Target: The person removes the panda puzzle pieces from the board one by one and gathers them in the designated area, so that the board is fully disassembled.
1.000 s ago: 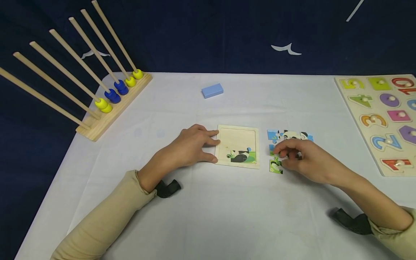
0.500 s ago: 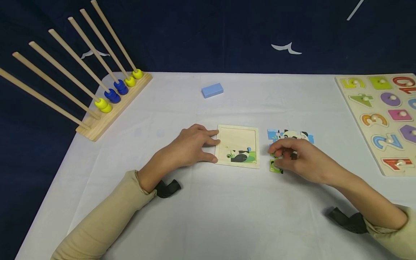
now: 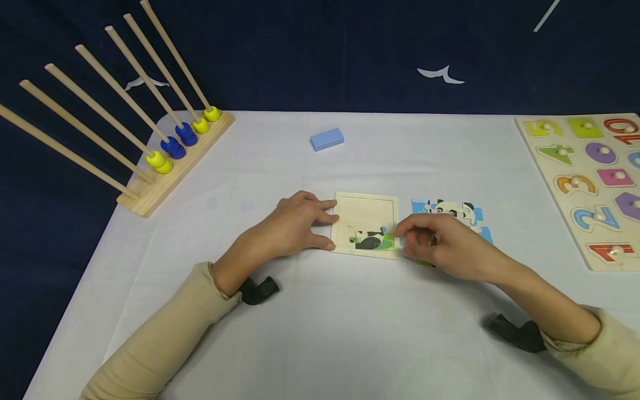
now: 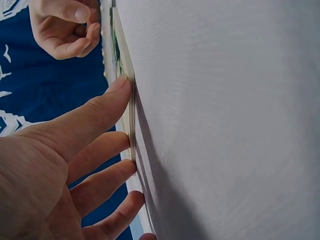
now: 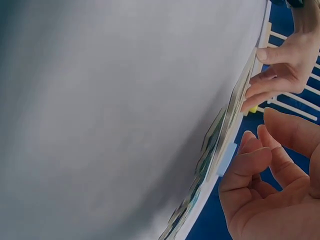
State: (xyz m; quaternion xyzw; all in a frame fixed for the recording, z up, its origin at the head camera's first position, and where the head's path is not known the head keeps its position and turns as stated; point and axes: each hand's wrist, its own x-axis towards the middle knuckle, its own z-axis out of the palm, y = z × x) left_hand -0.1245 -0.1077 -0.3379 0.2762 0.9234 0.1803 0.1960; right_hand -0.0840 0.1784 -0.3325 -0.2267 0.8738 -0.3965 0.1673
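A square wooden puzzle tray [image 3: 364, 208] lies on the white tabletop, with panda-patterned puzzle pieces [image 3: 370, 240] in its lower right part. My left hand [image 3: 302, 225] touches the tray's left edge with spread fingertips; in the left wrist view the thumb [image 4: 118, 89] rests at that edge. My right hand [image 3: 445, 247] hovers by the tray's right edge, fingers loosely bent. In the right wrist view nothing shows between its thumb and fingers [image 5: 257, 162]. Beneath and behind it lie loose panda puzzle pieces [image 3: 448, 206], partly hidden by the hand.
A wooden rod abacus [image 3: 187, 161] with yellow and blue beads stands at the back left. Toward the back middle lies a blue block [image 3: 327, 139]. A number and shape peg board [image 3: 580, 191] occupies the right side. Dark blue cloth [image 3: 320, 55] hangs behind.
My right hand has moved left from above the loose pieces to the tray's right edge, uncovering more blue pieces. My left hand and the tray have stayed put.
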